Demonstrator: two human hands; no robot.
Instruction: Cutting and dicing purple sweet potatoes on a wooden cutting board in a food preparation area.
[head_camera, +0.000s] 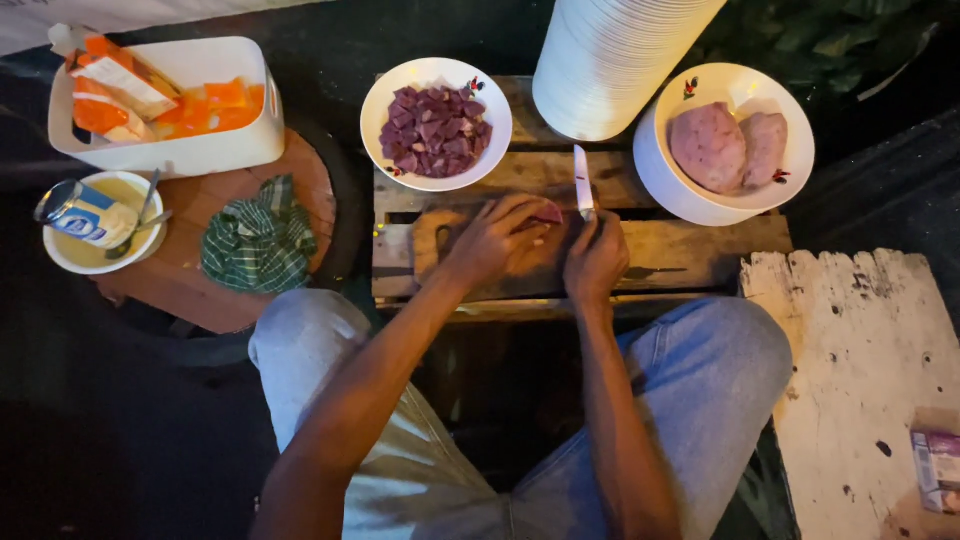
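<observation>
Purple chunk (547, 213) under left hand (497, 240)

Orange carton (112, 88), blue-labelled can (85, 214), purple packet (938, 470).

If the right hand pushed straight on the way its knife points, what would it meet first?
Probably the tall white stack of plates: the right hand aims its knife up-frame at the stack's lower edge, though depth is unclear.

A cutting board (470, 262) is laid on a wooden pallet (690, 250). Behind it, a bowl of diced pieces (436, 122) is set, with a stack of plates (610, 60) to its right and a bowl holding two whole pieces (725, 140) further right. To the left, a tub (170, 100), a folded cloth (260, 238) and a small bowl containing a can (100, 222) are placed on a round board (190, 290).
</observation>
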